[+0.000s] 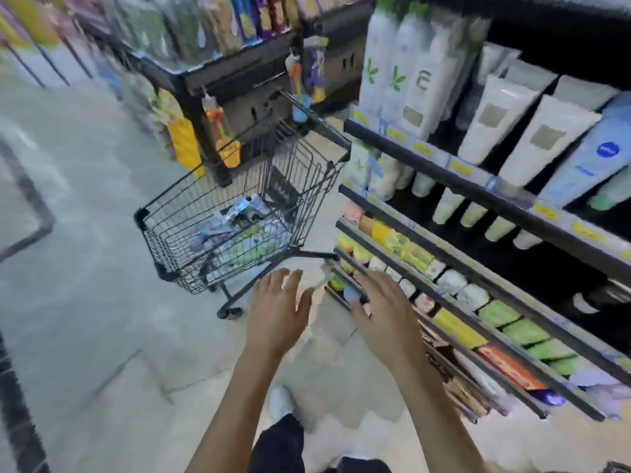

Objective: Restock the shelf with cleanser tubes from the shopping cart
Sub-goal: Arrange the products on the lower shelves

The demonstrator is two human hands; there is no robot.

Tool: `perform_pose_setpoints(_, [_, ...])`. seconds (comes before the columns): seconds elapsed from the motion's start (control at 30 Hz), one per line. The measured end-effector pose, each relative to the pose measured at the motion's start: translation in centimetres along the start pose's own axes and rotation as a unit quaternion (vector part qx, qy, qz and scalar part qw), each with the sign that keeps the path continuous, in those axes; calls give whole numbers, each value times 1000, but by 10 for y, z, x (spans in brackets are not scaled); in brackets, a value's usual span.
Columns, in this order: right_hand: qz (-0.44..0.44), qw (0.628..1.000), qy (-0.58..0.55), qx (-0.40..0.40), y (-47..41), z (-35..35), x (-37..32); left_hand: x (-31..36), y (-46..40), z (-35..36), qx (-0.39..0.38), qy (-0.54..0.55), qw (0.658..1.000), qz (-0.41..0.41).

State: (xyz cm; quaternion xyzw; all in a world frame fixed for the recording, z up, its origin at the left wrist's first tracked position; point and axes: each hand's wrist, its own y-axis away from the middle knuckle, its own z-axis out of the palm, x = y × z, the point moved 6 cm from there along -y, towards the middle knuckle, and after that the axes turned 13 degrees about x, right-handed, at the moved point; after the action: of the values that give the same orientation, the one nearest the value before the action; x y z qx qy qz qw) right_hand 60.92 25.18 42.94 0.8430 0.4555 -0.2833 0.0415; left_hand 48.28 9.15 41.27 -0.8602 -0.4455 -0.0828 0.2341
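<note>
Both hands empty, fingers spread: left hand [278, 310] near the shopping cart [235, 213], right hand [382, 314] beside lower shelf [444, 302]. Cleanser tubes [239, 233] piled in cart basket; frame blurred.

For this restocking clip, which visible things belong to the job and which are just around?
Belongs to the job:
- shopping cart holding packaged goods
- white cleanser tubes on the shelf
- left hand and right hand, both open and holding nothing

Just around:
- boxed soaps on the lower shelves
- hanging toys on the far rack
- floor
</note>
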Motion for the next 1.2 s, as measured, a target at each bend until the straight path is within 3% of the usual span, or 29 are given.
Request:
perform_pose_setpoints(0.3, [-68,994,-13,-82,-67,101,-107,-138,-27,-31,24,-26,994,-105])
perform_pose_setpoints(0.5, [-66,993,-27,-95,-103,143,-168,-205,-59,-33,32,-23,991,-130])
perform_pose_setpoints(0.97, [-58,984,-21,-166,-242,245,-185,-288,-170,42,-38,-26,984,-173])
perform_pose_setpoints(1.2, [-98,960,-8,-261,-345,315,-203,-332,-234,86,-100,-36,962,-253])
